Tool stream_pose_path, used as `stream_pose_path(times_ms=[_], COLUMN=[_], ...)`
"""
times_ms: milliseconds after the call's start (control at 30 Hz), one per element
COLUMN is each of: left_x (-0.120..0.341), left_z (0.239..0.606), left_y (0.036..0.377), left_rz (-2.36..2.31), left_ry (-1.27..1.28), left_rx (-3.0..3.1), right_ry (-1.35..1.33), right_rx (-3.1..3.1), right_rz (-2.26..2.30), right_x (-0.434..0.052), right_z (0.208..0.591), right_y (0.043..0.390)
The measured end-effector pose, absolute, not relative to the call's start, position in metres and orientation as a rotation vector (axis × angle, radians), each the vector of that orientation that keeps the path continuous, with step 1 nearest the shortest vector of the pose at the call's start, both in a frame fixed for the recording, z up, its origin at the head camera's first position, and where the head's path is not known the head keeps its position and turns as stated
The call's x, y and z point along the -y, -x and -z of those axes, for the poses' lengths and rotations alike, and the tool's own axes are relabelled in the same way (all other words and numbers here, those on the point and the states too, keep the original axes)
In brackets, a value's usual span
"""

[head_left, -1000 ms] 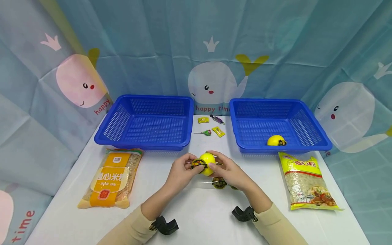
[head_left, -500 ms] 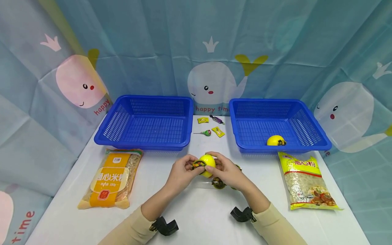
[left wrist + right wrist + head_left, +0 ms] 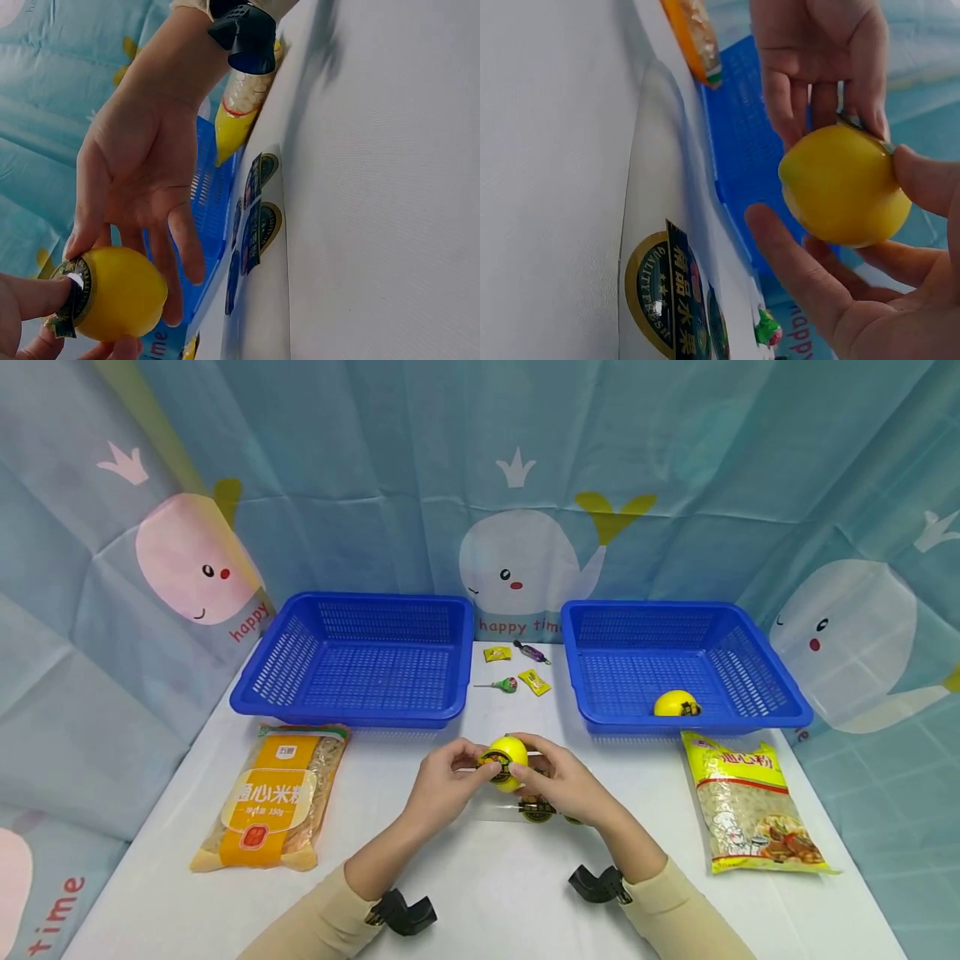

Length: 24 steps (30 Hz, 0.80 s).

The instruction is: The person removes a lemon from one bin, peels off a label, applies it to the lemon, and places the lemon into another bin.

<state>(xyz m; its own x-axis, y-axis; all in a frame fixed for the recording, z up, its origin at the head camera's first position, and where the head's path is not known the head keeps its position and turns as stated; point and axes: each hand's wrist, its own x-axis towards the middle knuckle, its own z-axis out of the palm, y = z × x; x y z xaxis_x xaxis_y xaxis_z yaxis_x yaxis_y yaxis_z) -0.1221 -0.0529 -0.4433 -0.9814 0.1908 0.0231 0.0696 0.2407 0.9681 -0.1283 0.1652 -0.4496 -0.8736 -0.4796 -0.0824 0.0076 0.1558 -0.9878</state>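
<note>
Both hands meet around a yellow lemon (image 3: 513, 749) held above the middle of the table. My left hand (image 3: 444, 783) grips its left side, the thumb pressing a round black-and-gold sticker (image 3: 84, 289) against the peel. My right hand (image 3: 564, 783) holds the lemon from the right, thumb at the front and fingers behind and below. In the right wrist view the sticker shows only as a dark edge. Beneath the hands lies a clear sheet with more of these stickers (image 3: 654, 289), partly covered by the right hand.
Two blue baskets (image 3: 352, 720) stand at the back, the right basket (image 3: 697, 724) holding another lemon (image 3: 673, 703) with a sticker. Between them lie wrapped candies (image 3: 535, 682) and a lollipop (image 3: 507, 685). Pasta bags flank the hands: orange (image 3: 262, 802) left, yellow (image 3: 757, 810) right.
The sticker stood out at the lemon's left side before; now it lies more over the front, with the lemon turned slightly. Both hands stay in almost the same place.
</note>
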Motion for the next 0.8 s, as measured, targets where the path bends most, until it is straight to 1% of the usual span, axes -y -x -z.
stream_pose_path(times_ms=[300, 800], left_x=[0.051, 0.052], left_z=[0.438, 0.43], left_y=[0.118, 0.116], left_rz=[-1.865, -1.896], left_ry=[-0.231, -0.234], left_rx=[-2.445, -2.397], right_ry=[0.425, 0.509], right_rx=[-2.144, -1.992], right_rz=[1.758, 1.847], right_x=[-0.163, -0.172], right_z=[0.446, 0.447], right_y=[0.129, 0.128])
